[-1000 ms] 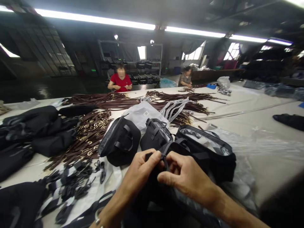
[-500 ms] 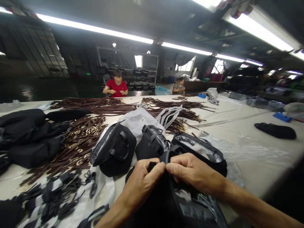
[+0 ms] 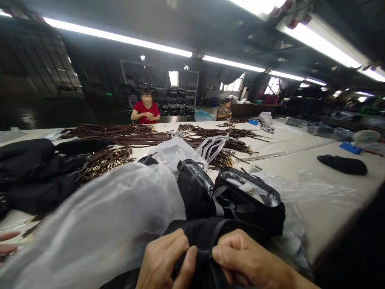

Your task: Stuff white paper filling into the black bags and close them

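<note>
My left hand [image 3: 165,263] and my right hand [image 3: 245,261] are both closed at the bottom edge, pinching the black fabric of a black bag [image 3: 204,237] between thumbs and fingers. The two hands almost touch. Just behind them stand two more black bags with grey lining, one [image 3: 195,188] in the middle and one lying open [image 3: 249,196] to the right. A large translucent plastic bag [image 3: 102,224] billows at the left, covering the table there.
Brown straps with gold buckles [image 3: 105,160] and black bags [image 3: 33,168] lie at the left. Another person's fingers [image 3: 7,243] show at the left edge. Two people [image 3: 146,110] sit at the far side. A black pouch [image 3: 343,164] lies on the right of the white table [image 3: 319,188].
My hands and the bag dropped toward the bottom edge. A plastic bag came in from the left and hides the leftmost black bag and the black clips. Someone's fingers appeared at the left.
</note>
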Motion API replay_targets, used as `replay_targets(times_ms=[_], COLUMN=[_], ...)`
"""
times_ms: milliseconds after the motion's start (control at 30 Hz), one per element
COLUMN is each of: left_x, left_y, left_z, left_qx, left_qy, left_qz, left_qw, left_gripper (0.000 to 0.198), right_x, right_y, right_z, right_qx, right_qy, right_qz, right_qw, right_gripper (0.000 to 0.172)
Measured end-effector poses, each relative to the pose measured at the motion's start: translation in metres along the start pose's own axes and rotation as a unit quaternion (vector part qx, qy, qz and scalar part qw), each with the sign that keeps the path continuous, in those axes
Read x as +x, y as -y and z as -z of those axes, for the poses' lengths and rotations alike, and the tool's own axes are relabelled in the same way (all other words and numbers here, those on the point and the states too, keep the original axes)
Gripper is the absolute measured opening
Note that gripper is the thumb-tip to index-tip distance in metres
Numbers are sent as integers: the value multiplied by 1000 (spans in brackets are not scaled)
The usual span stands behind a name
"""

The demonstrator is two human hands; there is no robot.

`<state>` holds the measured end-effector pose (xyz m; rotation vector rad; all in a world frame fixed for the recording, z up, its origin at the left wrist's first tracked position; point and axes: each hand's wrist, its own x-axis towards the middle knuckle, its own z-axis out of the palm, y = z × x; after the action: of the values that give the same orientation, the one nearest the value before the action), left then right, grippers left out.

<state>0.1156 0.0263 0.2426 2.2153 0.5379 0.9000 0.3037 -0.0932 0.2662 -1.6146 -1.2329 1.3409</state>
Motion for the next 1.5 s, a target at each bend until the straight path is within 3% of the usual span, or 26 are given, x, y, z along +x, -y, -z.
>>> replay_targets(times_ms=[67, 133, 200, 233, 267, 300, 367, 467, 600, 733, 867, 1000, 1067, 1167, 1300, 1400, 1500], left_x=[-7, -14, -19, -22, -24, -26, -30, -32, -28, -16, 1, 10, 8, 2, 5, 14, 15], left_y=[1, 2, 6, 8, 11, 13, 18, 22, 29, 35, 24, 7, 6, 11, 18, 30, 53], left_z=[5, 10, 16, 20, 23, 27, 32, 33, 23, 14, 8, -2, -9, -20, -28, -12, 25], left_qx=[1, 6, 12, 13, 9, 3, -8, -20, -11, 27, 53, -25, -98, -214, -431, -525, -537], left_qy=[-18, -42, -65, -77, -87, -95, -104, -101, -81, -83, -93, -51, -78, -169, -234, -343, -479], left_qz=[17, 28, 40, 57, 83, 109, 148, 161, 155, 136, 82, 38, 76, 182, 243, 289, 342], left_qw=[1000, 999, 997, 995, 993, 989, 983, 982, 985, 987, 991, 998, 989, 945, 837, 723, 604], left_gripper=[41, 37, 35, 35, 36, 36, 37, 37, 36, 36, 26, 21, 24, 24, 31, 30, 38], right_x=[-4, -9, -13, -15, -17, -19, -21, -20, -9, 12, 38, 56, 60, 64, 68, 63, 46], right_y=[3, 4, 5, 4, 4, 3, 1, -3, -11, -15, 13, 54, 63, 64, 60, 38, -20], right_z=[-8, -14, -16, -15, -13, -10, -2, 13, 33, 46, 52, 43, 33, 18, 16, 41, 91], right_qx=[-174, -357, -467, -493, -502, -495, -455, -362, -219, -103, -34, -176, -264, -306, -300, -294, -247], right_qy=[-80, -157, -188, -195, -197, -194, -162, -86, -26, -4, 14, 46, 43, 37, 46, 25, -38], right_qz=[80, 204, 297, 317, 313, 294, 223, 97, 5, -25, -13, 41, 80, 112, 101, 76, -6], right_qw=[978, 898, 811, 786, 782, 794, 847, 923, 975, 994, 999, 982, 960, 945, 947, 953, 968], right_gripper=[51, 44, 38, 36, 36, 37, 41, 50, 55, 54, 49, 40, 40, 42, 42, 43, 49])
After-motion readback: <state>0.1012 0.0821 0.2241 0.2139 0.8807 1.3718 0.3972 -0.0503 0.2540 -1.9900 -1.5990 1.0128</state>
